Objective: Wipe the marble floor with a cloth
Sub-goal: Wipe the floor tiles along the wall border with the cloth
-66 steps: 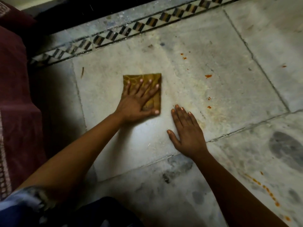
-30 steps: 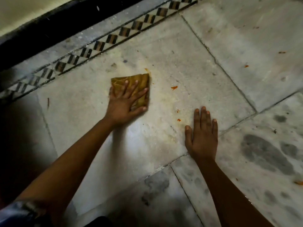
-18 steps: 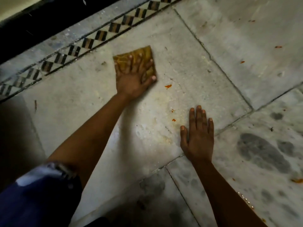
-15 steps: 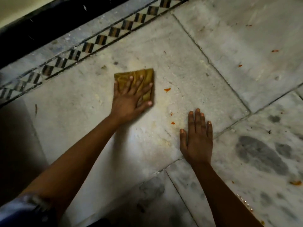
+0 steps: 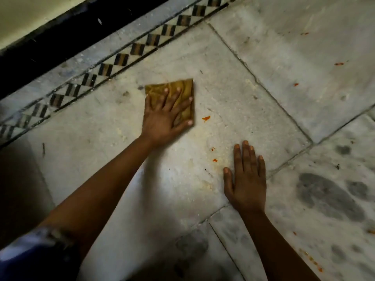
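Mid-wipe, the left hand (image 5: 164, 116) presses spread fingers flat on the folded square mustard-yellow cloth (image 5: 172, 92) on the pale marble floor (image 5: 253, 122); next, I judge, comes sweeping toward the small orange speck (image 5: 206, 118) just beside its thumb, while the right hand (image 5: 246, 179) lies flat nearby.

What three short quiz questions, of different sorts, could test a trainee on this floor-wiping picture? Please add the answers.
1. True or false: the right hand presses the cloth.
2. Multiple choice: the orange speck nearest the cloth lies (A) under the cloth, (B) just right of the cloth, (C) on the patterned border.
3. Fill in: the left hand lies flat with its fingers ___ on the cloth.

Key: 1 false, the right hand rests flat on the bare floor; 2 B; 3 spread.
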Available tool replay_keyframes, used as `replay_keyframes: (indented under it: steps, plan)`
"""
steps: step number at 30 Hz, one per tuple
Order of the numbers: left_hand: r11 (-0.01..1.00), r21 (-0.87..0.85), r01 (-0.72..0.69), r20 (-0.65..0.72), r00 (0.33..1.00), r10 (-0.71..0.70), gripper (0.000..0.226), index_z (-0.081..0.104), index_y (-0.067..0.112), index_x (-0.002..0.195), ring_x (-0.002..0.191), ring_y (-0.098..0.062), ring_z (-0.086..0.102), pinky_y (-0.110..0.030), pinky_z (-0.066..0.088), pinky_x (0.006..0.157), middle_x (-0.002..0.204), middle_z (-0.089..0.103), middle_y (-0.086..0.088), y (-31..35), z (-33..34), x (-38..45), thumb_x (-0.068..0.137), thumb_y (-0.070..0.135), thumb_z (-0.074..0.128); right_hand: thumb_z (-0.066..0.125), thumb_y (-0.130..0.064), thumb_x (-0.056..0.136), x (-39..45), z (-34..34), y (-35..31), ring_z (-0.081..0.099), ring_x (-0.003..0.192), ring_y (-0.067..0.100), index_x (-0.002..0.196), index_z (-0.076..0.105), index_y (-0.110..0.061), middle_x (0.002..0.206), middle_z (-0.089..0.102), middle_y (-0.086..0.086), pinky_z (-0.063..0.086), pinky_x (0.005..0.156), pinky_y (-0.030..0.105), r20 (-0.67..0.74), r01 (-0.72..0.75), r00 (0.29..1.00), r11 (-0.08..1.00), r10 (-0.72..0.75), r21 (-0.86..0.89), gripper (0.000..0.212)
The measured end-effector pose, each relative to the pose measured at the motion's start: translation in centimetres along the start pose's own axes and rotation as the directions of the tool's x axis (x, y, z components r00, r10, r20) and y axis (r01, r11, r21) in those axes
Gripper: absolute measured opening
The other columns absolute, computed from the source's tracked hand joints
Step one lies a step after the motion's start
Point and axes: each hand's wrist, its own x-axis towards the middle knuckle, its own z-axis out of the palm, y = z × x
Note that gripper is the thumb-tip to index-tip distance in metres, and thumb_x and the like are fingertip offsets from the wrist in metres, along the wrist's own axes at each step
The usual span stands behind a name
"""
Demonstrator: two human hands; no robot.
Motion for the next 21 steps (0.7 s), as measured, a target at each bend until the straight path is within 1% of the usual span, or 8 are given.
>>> replay_keyframes:
  steps: [2,4,6,9,12,15,18,21]
  plan:
    - [1.0,-0.002,-0.027,-0.002,1.0,0.027,0.075,0.015,0.046,0.144,0.145,-0.023,0.007,-0.055,0.0,0.111,0.157,0.01,0.008,-2.1,0.2,-3.1,0.077,0.08,0.012,0.03,-0.039,0.09,-0.1,0.0,0.1,0.018,0.143,0.022,0.147,0.026,-0.01,0.154,0.022,0.013,0.012,0.116,0.041,0.0,-0.007,1.0,1.0,0.007,0.004,0.063]
    - [0.991,-0.016,0.13,-0.009,0.991,-0.13,0.076,0.016,0.045,0.144,0.145,-0.023,0.006,-0.054,0.0,0.111,0.158,0.009,0.006,-4.7,-0.3,-3.0,0.077,0.08,0.015,0.03,-0.038,0.09,-0.1,0.0,0.0,0.017,0.143,0.022,0.147,0.026,-0.01,0.154,0.021,0.012,0.012,0.116,0.042,0.001,-0.011,1.0,1.0,0.011,0.006,0.063]
    - [0.944,-0.071,0.321,-0.014,0.946,-0.323,0.072,0.016,0.044,0.145,0.145,-0.025,0.001,-0.056,-0.003,0.11,0.159,0.006,0.002,-5.5,-0.9,0.0,0.08,0.075,0.022,0.03,-0.039,0.091,-0.2,0.1,0.1,0.015,0.143,0.021,0.147,0.026,-0.011,0.155,0.019,0.011,0.012,0.116,0.042,0.006,-0.007,1.0,1.0,0.007,0.002,0.063]
    - [0.897,-0.122,0.425,-0.023,0.902,-0.43,0.067,0.015,0.04,0.147,0.145,-0.027,-0.003,-0.06,-0.007,0.109,0.159,0.002,0.001,-3.4,-1.8,6.4,0.087,0.07,0.026,0.028,-0.04,0.092,0.0,0.1,0.2,0.013,0.144,0.02,0.148,0.023,-0.012,0.156,0.016,0.01,0.01,0.117,0.041,0.006,0.001,1.0,1.0,-0.001,-0.005,0.063]
    - [0.932,-0.112,0.344,-0.032,0.936,-0.35,0.066,0.017,0.038,0.147,0.146,-0.024,-0.002,-0.059,-0.006,0.112,0.159,0.004,0.002,0.8,-1.4,8.7,0.089,0.068,0.026,0.028,-0.041,0.091,0.2,0.1,0.3,0.015,0.144,0.021,0.148,0.024,-0.012,0.156,0.017,0.01,0.012,0.116,0.042,-0.011,0.002,1.0,1.0,-0.002,-0.005,0.063]
    - [0.993,-0.045,0.106,-0.043,0.993,-0.108,0.067,0.015,0.044,0.145,0.146,-0.022,0.0,-0.055,-0.006,0.112,0.158,0.006,0.005,4.3,0.1,4.4,0.085,0.071,0.016,0.029,-0.04,0.091,-0.2,0.1,0.3,0.017,0.143,0.022,0.147,0.027,-0.011,0.155,0.02,0.011,0.014,0.115,0.042,-0.017,0.007,1.0,1.0,-0.007,-0.002,0.063]
    - [0.995,-0.016,-0.098,-0.026,0.995,0.098,0.069,0.01,0.046,0.143,0.146,-0.02,0.004,-0.053,-0.005,0.111,0.157,0.007,0.009,3.2,1.0,-1.5,0.08,0.073,0.011,0.029,-0.04,0.092,-0.2,0.3,0.3,0.021,0.142,0.023,0.147,0.027,-0.011,0.154,0.022,0.011,0.014,0.115,0.042,-0.023,0.015,1.0,1.0,-0.015,-0.004,0.062]
    - [1.0,-0.019,-0.006,-0.01,1.0,0.006,0.07,0.008,0.049,0.141,0.146,-0.021,0.002,-0.052,-0.003,0.111,0.157,0.005,0.01,0.3,0.7,-2.1,0.077,0.076,0.012,0.027,-0.041,0.093,-0.4,0.4,0.4,0.02,0.143,0.023,0.147,0.026,-0.011,0.155,0.021,0.011,0.013,0.115,0.042,-0.033,0.019,0.999,1.0,-0.019,0.009,0.062]
